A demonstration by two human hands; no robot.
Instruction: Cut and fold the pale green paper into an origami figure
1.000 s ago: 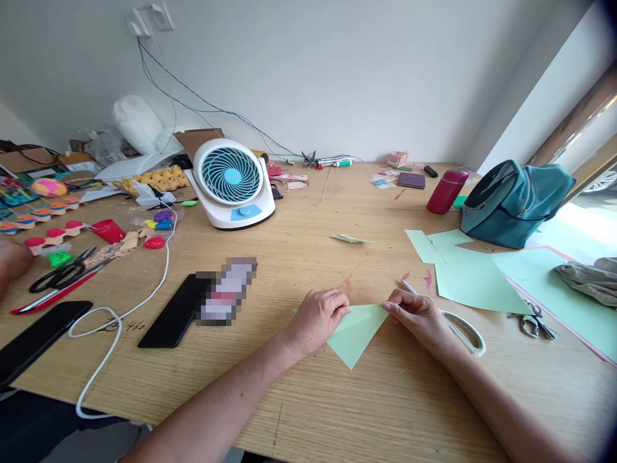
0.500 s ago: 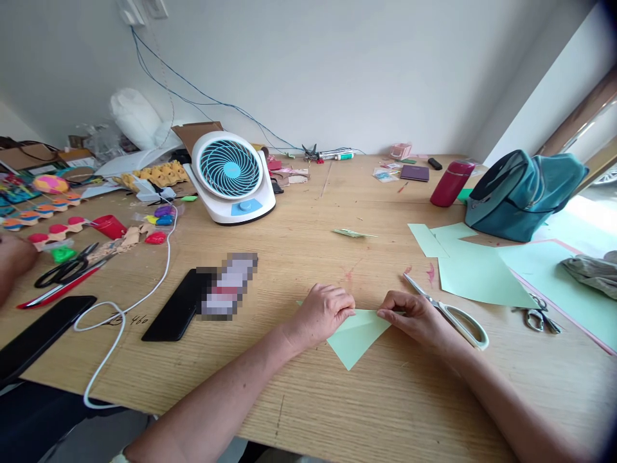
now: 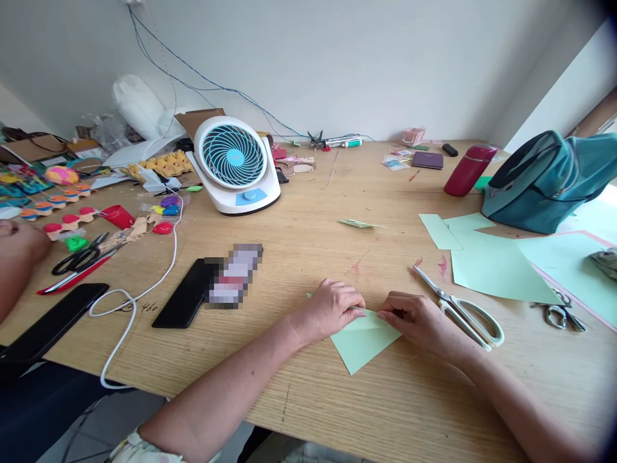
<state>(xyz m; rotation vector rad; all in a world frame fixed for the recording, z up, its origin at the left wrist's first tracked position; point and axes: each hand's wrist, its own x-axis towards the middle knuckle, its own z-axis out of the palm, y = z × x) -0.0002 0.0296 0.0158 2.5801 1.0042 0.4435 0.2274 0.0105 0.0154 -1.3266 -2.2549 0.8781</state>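
One folded green paper [image 3: 362, 339] flat on worktop [image 3: 308, 257], tip pointing toward near edge, long axis along top fold. Left hand [image 3: 332, 308] and right hand [image 3: 417, 318] pressing fold, fingers bent. Three scissors: white [image 3: 463, 308], black [image 3: 80, 257], small [image 3: 562, 315].

The folded paper [image 3: 362, 341] under the hands is pale green, like the loose sheets [image 3: 496, 267], while the scissors [image 3: 463, 308] have white handles, the fan [image 3: 234, 161] is white with turquoise blades, the flask [image 3: 468, 170] crimson, the bag [image 3: 549, 183] teal, the table [image 3: 299, 251] light woodgrain.
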